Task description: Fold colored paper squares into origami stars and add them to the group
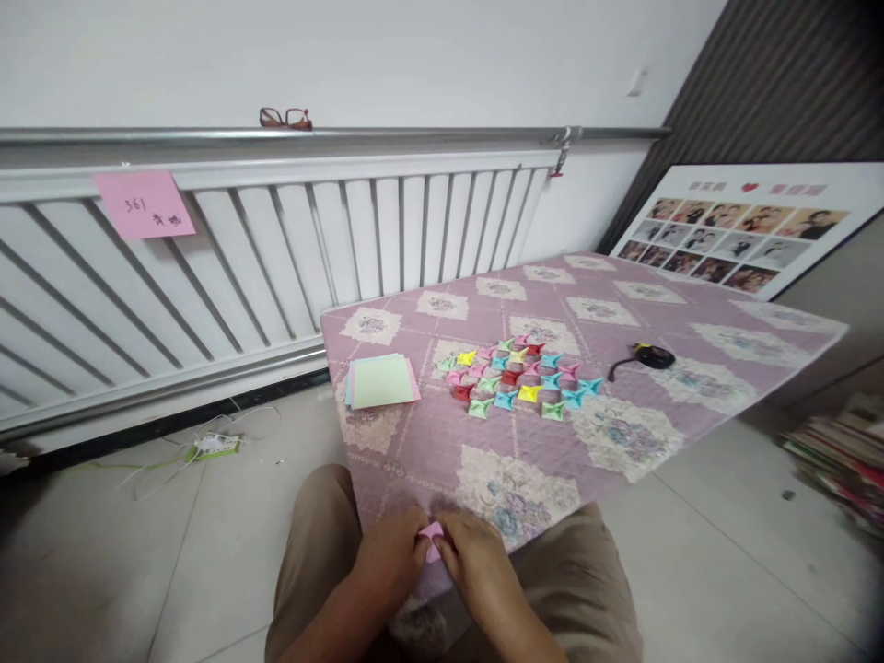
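Between my two hands, at the near edge of the table, is a small pink folded paper [432, 541]. My left hand [392, 550] pinches it from the left, thumb and fingers closed. From the other side my right hand [476, 551] grips the same paper, its thumb pressed against the front. Part of the paper is hidden by the fingers. Farther up the table lie several small folded paper shapes [529, 393] in rows, coloured red, yellow, green, blue and pink. To their left sits a stack of square paper sheets [382, 382], pale green on top.
A flowered purple cloth covers the table [428, 465]. A coiled black cord [653, 357] lies on the right side. Behind stands a white radiator [387, 226] with a pink note [145, 203]. A power strip [215, 447] with cables is on the floor at left.
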A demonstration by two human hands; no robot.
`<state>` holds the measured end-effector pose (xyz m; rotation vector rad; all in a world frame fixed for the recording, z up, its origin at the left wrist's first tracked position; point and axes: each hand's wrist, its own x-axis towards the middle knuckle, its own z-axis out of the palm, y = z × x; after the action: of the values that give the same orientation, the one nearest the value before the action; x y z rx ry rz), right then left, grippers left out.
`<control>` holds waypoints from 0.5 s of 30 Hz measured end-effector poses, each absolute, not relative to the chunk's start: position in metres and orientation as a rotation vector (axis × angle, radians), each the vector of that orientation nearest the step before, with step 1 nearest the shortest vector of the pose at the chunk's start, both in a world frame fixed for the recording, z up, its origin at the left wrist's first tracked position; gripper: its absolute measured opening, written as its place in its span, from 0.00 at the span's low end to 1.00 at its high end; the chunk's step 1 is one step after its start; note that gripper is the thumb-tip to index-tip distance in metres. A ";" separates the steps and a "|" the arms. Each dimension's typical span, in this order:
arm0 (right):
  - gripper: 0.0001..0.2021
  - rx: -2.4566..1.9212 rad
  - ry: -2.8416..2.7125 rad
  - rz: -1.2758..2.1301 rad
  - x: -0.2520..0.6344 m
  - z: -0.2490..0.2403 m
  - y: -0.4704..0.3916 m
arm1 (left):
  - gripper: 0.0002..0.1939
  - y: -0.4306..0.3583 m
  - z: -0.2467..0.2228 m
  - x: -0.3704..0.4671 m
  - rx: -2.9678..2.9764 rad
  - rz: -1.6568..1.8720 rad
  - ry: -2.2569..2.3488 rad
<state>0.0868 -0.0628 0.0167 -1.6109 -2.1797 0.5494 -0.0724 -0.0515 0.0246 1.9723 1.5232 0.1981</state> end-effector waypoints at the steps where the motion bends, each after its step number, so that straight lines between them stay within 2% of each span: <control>1: 0.10 -1.627 -2.209 0.526 0.087 0.018 -0.061 | 0.07 -0.050 0.026 -0.073 2.000 0.167 1.531; 15: 0.04 -1.573 -2.236 0.571 0.087 0.021 -0.051 | 0.07 -0.025 0.025 -0.085 2.109 0.124 1.380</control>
<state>0.0872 -0.0513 0.0206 -1.5728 -2.2358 0.5705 -0.0846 -0.0249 0.0255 2.1090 1.3803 0.1239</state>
